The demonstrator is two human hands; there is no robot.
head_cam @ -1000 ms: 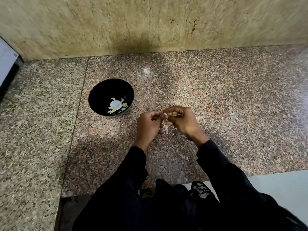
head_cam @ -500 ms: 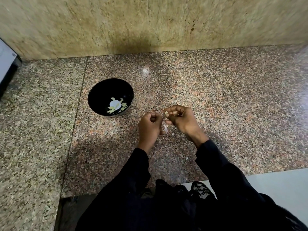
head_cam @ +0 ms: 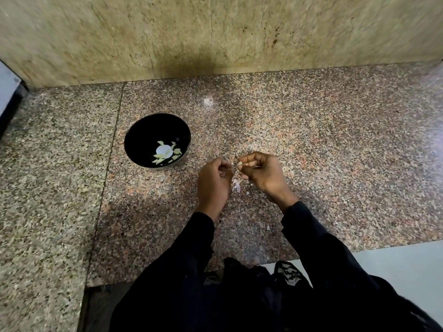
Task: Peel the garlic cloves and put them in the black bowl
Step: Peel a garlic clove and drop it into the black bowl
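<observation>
A black bowl (head_cam: 143, 130) stands on the granite counter to the left of my hands, with several peeled garlic cloves (head_cam: 165, 152) at its bottom. My right hand (head_cam: 263, 173) pinches a pale garlic clove (head_cam: 239, 164) between thumb and fingertips. Just left of it, a small gap apart, my left hand (head_cam: 213, 183) has its fingers curled; whether they hold a bit of skin is hidden. Loose papery garlic skins (head_cam: 236, 185) lie on the counter under the hands.
A beige stone wall (head_cam: 215, 34) closes the back of the counter. Part of a white and dark appliance (head_cam: 9, 92) shows at the far left edge. The counter's front edge (head_cam: 311, 255) runs under my forearms, with pale floor beyond at the lower right.
My hands, joined over the clove a second ago, have drawn slightly apart. The left hand has pulled back to the left, and the clove stays in the right hand.
</observation>
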